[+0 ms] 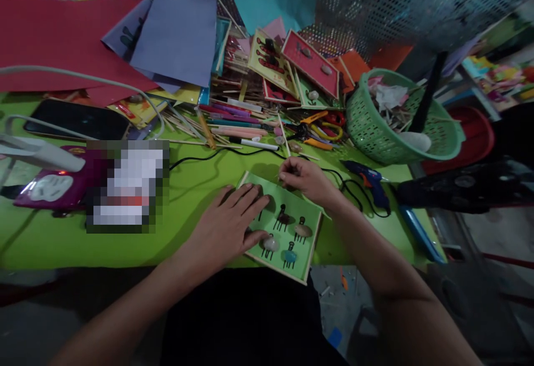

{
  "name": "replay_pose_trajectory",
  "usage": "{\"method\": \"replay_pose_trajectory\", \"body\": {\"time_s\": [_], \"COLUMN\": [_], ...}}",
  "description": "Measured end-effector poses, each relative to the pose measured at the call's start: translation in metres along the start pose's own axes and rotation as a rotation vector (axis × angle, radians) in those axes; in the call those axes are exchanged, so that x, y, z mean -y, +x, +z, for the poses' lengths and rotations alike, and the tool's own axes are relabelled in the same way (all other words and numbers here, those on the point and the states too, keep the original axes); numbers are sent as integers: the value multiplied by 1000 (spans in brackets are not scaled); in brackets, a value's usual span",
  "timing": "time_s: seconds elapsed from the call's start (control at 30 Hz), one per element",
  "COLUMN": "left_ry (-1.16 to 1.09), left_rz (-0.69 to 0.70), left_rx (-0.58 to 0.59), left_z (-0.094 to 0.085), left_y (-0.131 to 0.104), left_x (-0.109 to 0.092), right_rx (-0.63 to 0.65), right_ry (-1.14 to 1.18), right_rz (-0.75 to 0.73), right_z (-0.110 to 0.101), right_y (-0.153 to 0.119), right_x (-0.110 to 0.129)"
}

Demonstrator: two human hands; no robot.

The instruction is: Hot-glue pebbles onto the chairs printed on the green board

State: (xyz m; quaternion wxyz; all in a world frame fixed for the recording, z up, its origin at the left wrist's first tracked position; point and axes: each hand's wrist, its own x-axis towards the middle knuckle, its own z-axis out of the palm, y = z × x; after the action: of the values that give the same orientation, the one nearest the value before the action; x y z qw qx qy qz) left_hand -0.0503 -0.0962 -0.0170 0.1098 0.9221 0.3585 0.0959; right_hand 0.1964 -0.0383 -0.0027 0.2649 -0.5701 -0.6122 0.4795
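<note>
A green picture card point(298, 204) with a pale stick frame lies at the table's front edge, one corner past it. Several pebbles are fixed on it, with black heads and legs drawn around them, among them a turquoise pebble point(290, 256) and a whitish pebble point(271, 243). My left hand point(233, 216) rests on the card's left side, fingers stretched, thumb touching the whitish pebble. Over the card's far edge, my right hand point(303, 179) has thumb and fingertips pinched together. Something very thin seems to hang from them, too fine to name.
A glue gun point(371, 182) with a black cable lies to the right, near a green basket point(361, 127) of scraps. Scissors point(321, 129), pens, sticks and framed pebble pictures point(311, 63) crowd the back. Phones point(77, 118) and a white cable are at left.
</note>
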Motion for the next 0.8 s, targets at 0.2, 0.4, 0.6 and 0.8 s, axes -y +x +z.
{"method": "replay_pose_trajectory", "body": {"time_s": [0.2,0.4,0.6,0.8], "left_ry": [17,2,-19,-24], "left_rz": [5,11,19,11], "left_rx": [-11,-6,8,-5], "left_z": [1,-3,-4,0], "left_y": [1,3,2,0], "left_x": [-1,0,0,2], "right_rx": [-97,-105,-33,116], "right_ry": [125,291,-184,-637], "right_rz": [-35,-76,-234,-288], "right_z": [-11,-15,-6,3], "right_y": [-2,-8,0,4], "right_x": [3,17,17,29]}}
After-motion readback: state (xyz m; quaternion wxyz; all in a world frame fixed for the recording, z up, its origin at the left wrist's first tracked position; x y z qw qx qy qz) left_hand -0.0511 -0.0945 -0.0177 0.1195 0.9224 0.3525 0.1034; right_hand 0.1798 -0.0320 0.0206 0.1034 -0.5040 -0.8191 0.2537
